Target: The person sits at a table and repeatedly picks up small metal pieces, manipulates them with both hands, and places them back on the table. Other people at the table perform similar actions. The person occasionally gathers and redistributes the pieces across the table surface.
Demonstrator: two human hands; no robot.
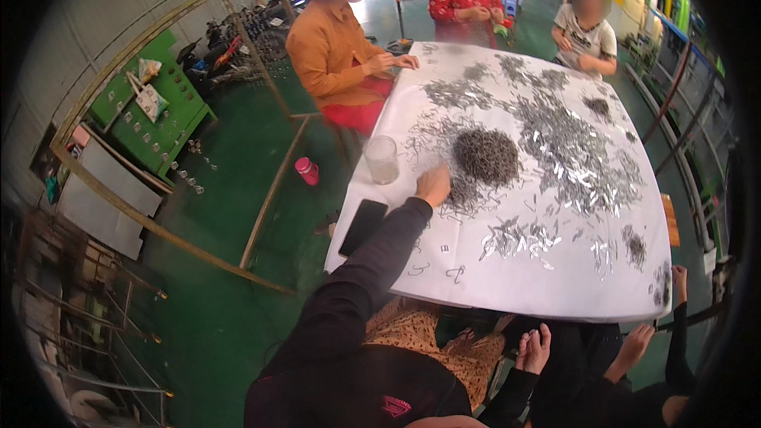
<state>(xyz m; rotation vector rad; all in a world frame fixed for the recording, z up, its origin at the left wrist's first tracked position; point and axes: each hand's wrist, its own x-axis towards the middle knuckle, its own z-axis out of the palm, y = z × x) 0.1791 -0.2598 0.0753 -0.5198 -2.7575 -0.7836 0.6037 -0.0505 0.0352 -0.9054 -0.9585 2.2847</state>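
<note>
Hooks: a dark wire pile [485,156] is sitting mid-surface [507,289], stray ones spilling around it.
Left hand [433,185]: is resting at the pile's near-left fringe; its fingers are pointing down out of sight, so I cannot tell whether they are pinching a hook.
Right hand [533,351]: is hovering above the lap, fingers curling upward; whether they are pinching anything, I cannot tell.
Done, perhaps: a few hooks [456,273] are lying apart by the near edge; nothing is marking them as finished.
Left over: pile and grey strips [571,143] are lying loose, so much seems to be remaining.
Hard to read: strips are blurring together; the cup's [382,160] contents are staying unclear.
Cut off: a neighbour's body, lower right.
</note>
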